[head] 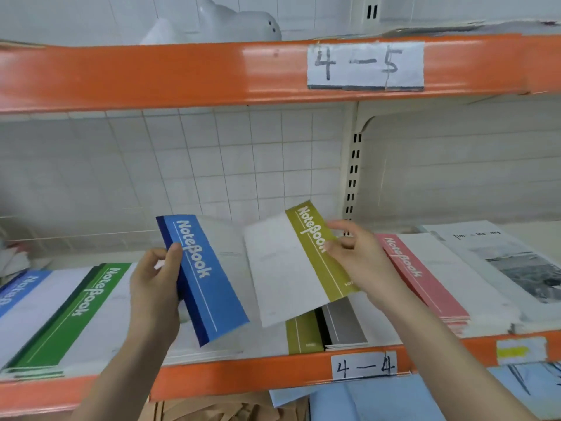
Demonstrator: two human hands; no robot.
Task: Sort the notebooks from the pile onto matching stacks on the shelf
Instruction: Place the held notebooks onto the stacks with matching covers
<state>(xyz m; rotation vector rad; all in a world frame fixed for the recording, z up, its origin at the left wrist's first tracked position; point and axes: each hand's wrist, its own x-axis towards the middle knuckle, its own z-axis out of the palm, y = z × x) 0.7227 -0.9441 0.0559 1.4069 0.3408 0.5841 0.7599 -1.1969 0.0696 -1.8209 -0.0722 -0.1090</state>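
- The green notebook stack (79,311) lay at the far left of the shelf edge (243,372) labelled 4-4.
- The left hand (154,287) gripped the blue notebook (206,278) by its spine, above the shelf edge.
- The right hand (358,256) pinched the olive notebook (303,262), tilted above the olive stack (303,335).
- The pink notebook stack (425,278) lay right of it.

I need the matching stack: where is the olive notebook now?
In the right hand's grip, the olive notebook hangs above the olive stack, right of the blue notebook.
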